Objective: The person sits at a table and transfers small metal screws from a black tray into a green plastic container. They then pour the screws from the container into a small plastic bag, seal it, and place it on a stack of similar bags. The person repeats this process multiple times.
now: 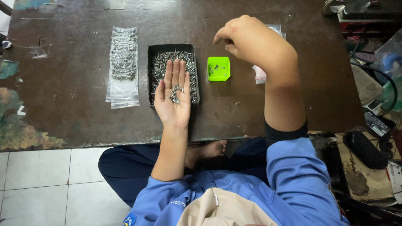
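Observation:
My left hand (173, 94) lies palm up and flat over the black tray (151, 75) of small metal screws, with a little heap of screws (176, 93) resting on the palm. My right hand (247, 39) hovers above the dark table, just right of and above the small green square cup (218, 68), fingers pinched together; whether a screw is between the fingertips cannot be made out. The green cup holds a few screws. A stack of small clear bags (122, 62) filled with screws lies left of the tray.
More clear bags (260, 74) peek out under my right forearm. The worn dark table (67, 92) ends near my lap. Cluttered boxes, cables and a black device (365, 148) sit at the right. White floor tiles (37, 180) show at the lower left.

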